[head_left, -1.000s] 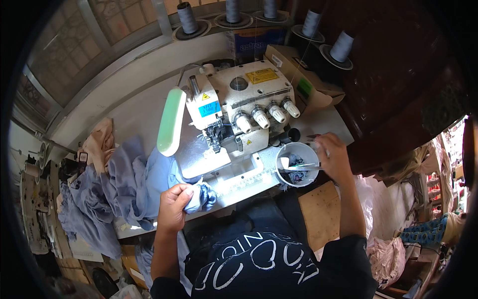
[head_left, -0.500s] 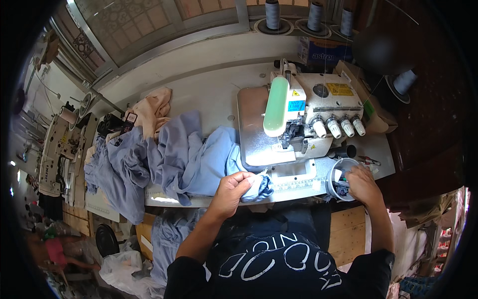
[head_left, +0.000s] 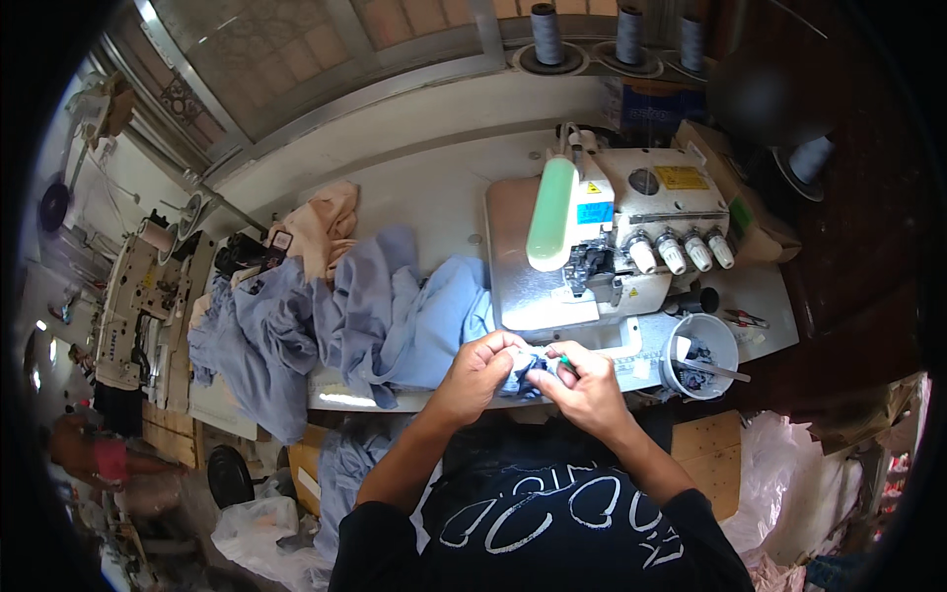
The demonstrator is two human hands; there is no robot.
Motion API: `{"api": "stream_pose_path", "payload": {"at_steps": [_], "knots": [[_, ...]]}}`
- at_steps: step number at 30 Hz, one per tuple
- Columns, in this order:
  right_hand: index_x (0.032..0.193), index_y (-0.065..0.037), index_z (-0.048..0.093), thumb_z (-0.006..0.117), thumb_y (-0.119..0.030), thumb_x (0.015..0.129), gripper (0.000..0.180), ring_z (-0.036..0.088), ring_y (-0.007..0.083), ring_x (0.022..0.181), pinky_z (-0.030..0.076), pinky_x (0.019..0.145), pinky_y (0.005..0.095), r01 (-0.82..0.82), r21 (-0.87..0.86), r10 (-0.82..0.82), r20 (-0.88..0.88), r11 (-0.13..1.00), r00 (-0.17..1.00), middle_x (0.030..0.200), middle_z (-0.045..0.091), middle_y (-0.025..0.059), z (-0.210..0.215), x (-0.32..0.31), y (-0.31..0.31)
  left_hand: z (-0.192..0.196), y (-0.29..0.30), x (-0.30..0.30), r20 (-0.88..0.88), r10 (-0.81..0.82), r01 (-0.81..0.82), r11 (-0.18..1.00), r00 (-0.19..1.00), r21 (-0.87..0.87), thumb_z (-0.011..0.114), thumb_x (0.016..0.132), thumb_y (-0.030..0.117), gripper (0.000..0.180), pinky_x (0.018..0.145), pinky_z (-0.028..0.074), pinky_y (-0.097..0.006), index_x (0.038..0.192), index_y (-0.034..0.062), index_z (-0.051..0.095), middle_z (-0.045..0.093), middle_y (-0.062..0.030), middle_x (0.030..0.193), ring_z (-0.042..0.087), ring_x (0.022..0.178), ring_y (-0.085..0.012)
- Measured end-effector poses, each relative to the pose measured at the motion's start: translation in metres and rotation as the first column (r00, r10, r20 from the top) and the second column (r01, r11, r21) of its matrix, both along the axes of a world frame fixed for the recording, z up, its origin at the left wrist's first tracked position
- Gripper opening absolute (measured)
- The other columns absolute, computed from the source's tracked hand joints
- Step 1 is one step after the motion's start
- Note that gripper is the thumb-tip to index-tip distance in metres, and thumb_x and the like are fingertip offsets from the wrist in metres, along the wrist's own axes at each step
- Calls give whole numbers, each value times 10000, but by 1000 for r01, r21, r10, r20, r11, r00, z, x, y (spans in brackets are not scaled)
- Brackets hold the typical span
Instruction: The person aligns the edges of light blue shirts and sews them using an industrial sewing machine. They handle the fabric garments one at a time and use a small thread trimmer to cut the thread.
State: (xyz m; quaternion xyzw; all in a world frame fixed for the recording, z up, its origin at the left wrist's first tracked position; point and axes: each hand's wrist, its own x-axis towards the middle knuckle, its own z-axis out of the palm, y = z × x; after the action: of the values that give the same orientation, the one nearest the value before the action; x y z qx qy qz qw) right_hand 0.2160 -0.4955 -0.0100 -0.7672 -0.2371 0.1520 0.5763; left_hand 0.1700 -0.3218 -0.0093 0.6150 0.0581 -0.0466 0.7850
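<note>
My left hand (head_left: pixel 480 368) and my right hand (head_left: pixel 590 385) meet at the table's front edge, both pinching a small bunched piece of blue fabric (head_left: pixel 526 369). A thin green-handled tool (head_left: pixel 565 364) pokes out of my right hand's fingers. Just behind my hands stands a white overlock sewing machine (head_left: pixel 621 237) with a pale green lamp bar (head_left: pixel 550 212). A pile of blue garments (head_left: pixel 375 316) lies to the left of my hands and hangs over the table edge.
A round clear tub (head_left: pixel 698 353) of small parts sits right of my hands. Thread cones (head_left: pixel 546 35) stand along the back. A peach cloth (head_left: pixel 326 232) lies far left on the white table (head_left: pixel 424 187). Another sewing machine (head_left: pixel 133 296) is further left. Plastic bags (head_left: pixel 789 483) lie on the floor.
My right hand left the round tub and came to the blue fabric beside my left hand. The view swung left, so the machine now sits further right.
</note>
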Motion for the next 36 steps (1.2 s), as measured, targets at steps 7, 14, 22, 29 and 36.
{"api": "stream_pose_path", "payload": {"at_steps": [7,14,22,29,36], "knots": [[837,-41,563,560,-163,883,130,391,17,651,309,572,172,-291,373,413,-307,881,857,708,472,-70,-13,25,6,0,25,-7,-73,-80,94,970,994,223,481,911,121,160,609,397,-197,942,-1,579,541,32,782,459,677,-32],[872,4,560,542,-149,904,158,419,44,649,368,587,209,-261,257,308,-164,930,937,691,498,-23,-32,31,6,-8,10,-10,-106,-60,61,998,993,3,517,900,111,173,626,413,-186,952,-25,610,581,17,801,499,702,-31],[1051,49,558,466,-87,936,201,510,87,574,427,517,219,-67,139,81,-100,988,992,720,558,54,0,-11,-20,-18,-14,-10,-18,226,-225,950,974,-217,507,882,49,182,655,437,-200,972,-67,614,626,-36,834,545,716,-55],[1049,25,556,459,-175,958,239,396,65,533,346,497,201,-22,409,222,-448,912,866,717,528,39,-13,-27,-16,-28,-18,-3,1,154,-148,950,988,-274,501,879,47,183,708,465,-224,972,-67,611,637,-57,863,582,764,-86],[1006,-2,471,428,-175,969,182,448,71,581,406,521,212,59,549,274,-504,833,819,731,464,18,-25,-30,-15,-24,-19,-6,-13,181,-176,937,983,-301,506,885,49,177,724,467,-227,974,-60,614,639,-57,875,580,778,-85]]}}
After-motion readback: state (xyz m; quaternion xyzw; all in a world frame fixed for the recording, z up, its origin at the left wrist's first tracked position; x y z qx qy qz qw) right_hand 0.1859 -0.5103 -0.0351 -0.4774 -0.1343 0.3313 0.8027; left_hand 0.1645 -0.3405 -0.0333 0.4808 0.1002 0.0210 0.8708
